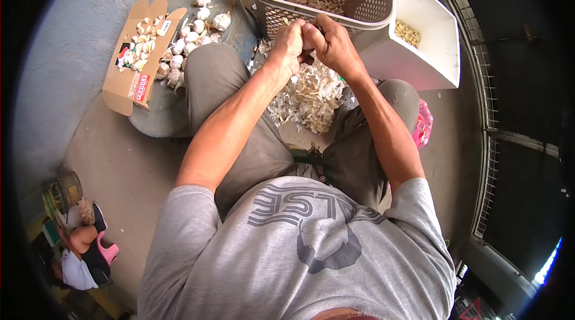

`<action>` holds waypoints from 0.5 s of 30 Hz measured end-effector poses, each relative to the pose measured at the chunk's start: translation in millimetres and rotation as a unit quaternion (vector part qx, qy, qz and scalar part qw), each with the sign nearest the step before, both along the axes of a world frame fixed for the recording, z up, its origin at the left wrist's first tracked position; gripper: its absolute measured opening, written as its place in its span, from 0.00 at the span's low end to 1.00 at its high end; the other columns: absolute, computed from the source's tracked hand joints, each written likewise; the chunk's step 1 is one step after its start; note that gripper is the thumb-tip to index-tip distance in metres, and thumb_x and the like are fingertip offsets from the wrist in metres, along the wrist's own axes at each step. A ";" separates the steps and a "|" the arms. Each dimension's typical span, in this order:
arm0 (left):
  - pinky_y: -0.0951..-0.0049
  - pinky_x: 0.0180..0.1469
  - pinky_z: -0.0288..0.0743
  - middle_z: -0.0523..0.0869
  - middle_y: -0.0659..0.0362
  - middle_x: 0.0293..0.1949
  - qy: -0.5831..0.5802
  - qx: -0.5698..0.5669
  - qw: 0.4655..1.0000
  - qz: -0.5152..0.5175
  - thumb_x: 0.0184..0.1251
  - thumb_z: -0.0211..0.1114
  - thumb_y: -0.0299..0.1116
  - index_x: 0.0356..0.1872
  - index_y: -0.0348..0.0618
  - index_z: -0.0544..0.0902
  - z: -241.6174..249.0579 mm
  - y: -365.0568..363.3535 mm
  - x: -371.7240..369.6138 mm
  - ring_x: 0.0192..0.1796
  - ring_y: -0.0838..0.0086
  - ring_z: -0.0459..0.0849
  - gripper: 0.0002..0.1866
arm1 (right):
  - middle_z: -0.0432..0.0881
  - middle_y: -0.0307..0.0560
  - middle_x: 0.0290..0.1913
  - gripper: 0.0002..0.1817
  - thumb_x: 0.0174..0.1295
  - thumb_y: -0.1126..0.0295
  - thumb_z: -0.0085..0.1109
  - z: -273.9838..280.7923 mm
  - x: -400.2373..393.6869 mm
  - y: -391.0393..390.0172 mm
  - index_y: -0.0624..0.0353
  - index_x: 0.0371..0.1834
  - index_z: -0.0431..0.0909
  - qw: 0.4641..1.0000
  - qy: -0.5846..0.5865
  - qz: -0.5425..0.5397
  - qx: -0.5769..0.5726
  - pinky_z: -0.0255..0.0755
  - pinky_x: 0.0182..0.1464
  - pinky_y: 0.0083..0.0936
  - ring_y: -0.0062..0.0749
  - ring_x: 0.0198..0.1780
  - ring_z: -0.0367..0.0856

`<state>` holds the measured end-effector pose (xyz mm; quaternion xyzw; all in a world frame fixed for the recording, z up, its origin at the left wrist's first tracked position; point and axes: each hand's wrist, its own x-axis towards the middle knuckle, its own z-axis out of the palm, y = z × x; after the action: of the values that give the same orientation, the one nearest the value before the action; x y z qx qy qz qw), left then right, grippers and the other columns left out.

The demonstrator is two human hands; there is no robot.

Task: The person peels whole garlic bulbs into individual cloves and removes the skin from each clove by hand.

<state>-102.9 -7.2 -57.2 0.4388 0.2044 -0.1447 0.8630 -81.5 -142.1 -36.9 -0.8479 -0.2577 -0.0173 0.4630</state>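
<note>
My left hand (pixel 290 46) and my right hand (pixel 333 46) meet in front of the basket, fingers closed and pressed together. Whatever they hold is hidden between the fingers. Below them lies a heap of papery garlic skins (pixel 311 98), between my knees. Whole garlic bulbs (pixel 190 37) lie on a dark round tray (pixel 159 122) to the left. Separated garlic cloves (pixel 144 38) rest on a flattened cardboard box (pixel 123 89) on that tray. Peeled cloves (pixel 407 32) sit in a white foam box (pixel 428 59) to the right.
A brown perforated plastic basket (pixel 323 13) stands just beyond my hands, with pale pieces in its bottom. A pink plastic bag (pixel 423 123) is beside my right knee. Another person (pixel 84 248) sits at lower left. A metal mesh gate (pixel 488 98) runs along the right.
</note>
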 end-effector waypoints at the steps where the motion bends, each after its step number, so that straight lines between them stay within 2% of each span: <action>1: 0.69 0.16 0.60 0.70 0.65 0.17 -0.005 -0.004 1.000 -0.002 0.78 0.52 0.46 0.27 0.52 0.76 -0.6 0.7 0.3 0.15 0.75 0.66 0.18 | 0.79 0.61 0.25 0.29 0.75 0.46 0.55 0.8 0.4 0.2 0.67 0.33 0.71 1.000 0.007 0.000 0.001 0.78 0.35 0.38 0.44 0.29 0.83; 3: 0.68 0.16 0.60 0.68 0.67 0.16 -0.011 -0.012 1.000 -0.007 0.74 0.54 0.44 0.24 0.53 0.75 -4.9 1.8 1.7 0.15 0.76 0.65 0.16 | 0.79 0.59 0.25 0.28 0.74 0.47 0.58 3.0 -1.4 -0.4 0.67 0.34 0.73 1.000 0.024 -0.001 0.004 0.77 0.35 0.37 0.38 0.29 0.82; 6: 0.71 0.16 0.59 0.71 0.66 0.17 -0.043 -0.074 0.996 -0.026 0.74 0.56 0.46 0.28 0.53 0.78 -9.0 3.1 9.6 0.15 0.77 0.66 0.15 | 0.82 0.53 0.27 0.26 0.74 0.49 0.62 10.0 -2.6 -2.1 0.68 0.37 0.76 0.998 0.043 -0.016 0.038 0.77 0.35 0.33 0.29 0.31 0.81; 7: 0.72 0.17 0.61 0.72 0.67 0.19 -0.039 -0.063 0.997 -0.027 0.70 0.60 0.47 0.28 0.52 0.79 -5.4 1.7 12.0 0.15 0.78 0.66 0.14 | 0.83 0.52 0.28 0.26 0.74 0.50 0.62 9.9 0.7 -3.7 0.68 0.39 0.77 0.995 0.072 -0.016 0.063 0.77 0.36 0.31 0.27 0.32 0.81; 9: 0.73 0.17 0.63 0.74 0.66 0.21 -0.065 -0.033 0.997 0.002 0.70 0.61 0.51 0.33 0.52 0.80 -3.3 1.3 18.0 0.15 0.78 0.66 0.15 | 0.84 0.49 0.30 0.24 0.74 0.51 0.63 7.9 10.8 -7.3 0.69 0.42 0.78 0.985 0.130 -0.013 0.110 0.76 0.37 0.28 0.23 0.34 0.80; 10: 0.72 0.18 0.63 0.74 0.66 0.21 -0.071 -0.023 0.997 -0.003 0.71 0.61 0.52 0.34 0.51 0.80 -3.5 1.2 18.7 0.15 0.78 0.66 0.16 | 0.85 0.48 0.34 0.25 0.76 0.52 0.60 7.1 13.0 -8.2 0.69 0.46 0.79 0.980 0.136 0.017 0.141 0.75 0.38 0.24 0.24 0.35 0.80; 12: 0.72 0.18 0.63 0.75 0.66 0.23 -0.082 -0.004 0.997 -0.009 0.73 0.60 0.55 0.37 0.50 0.80 -3.6 2.0 17.1 0.16 0.78 0.66 0.18 | 0.85 0.48 0.36 0.27 0.76 0.49 0.60 12.2 14.4 -12.4 0.69 0.49 0.79 0.980 0.149 0.003 0.135 0.75 0.39 0.24 0.24 0.37 0.81; 15: 0.72 0.17 0.64 0.76 0.65 0.23 -0.085 0.044 0.995 0.011 0.75 0.59 0.56 0.40 0.49 0.80 -4.1 -1.7 17.0 0.16 0.78 0.67 0.19 | 0.81 0.44 0.37 0.24 0.72 0.57 0.61 19.8 12.1 -18.8 0.68 0.57 0.75 0.974 0.185 -0.022 0.130 0.73 0.36 0.23 0.22 0.37 0.77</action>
<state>-85.8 -9.0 -61.3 0.4851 0.1408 -0.0883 0.8585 -69.4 -160.9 -17.1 -0.7742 -0.1450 0.0960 0.6086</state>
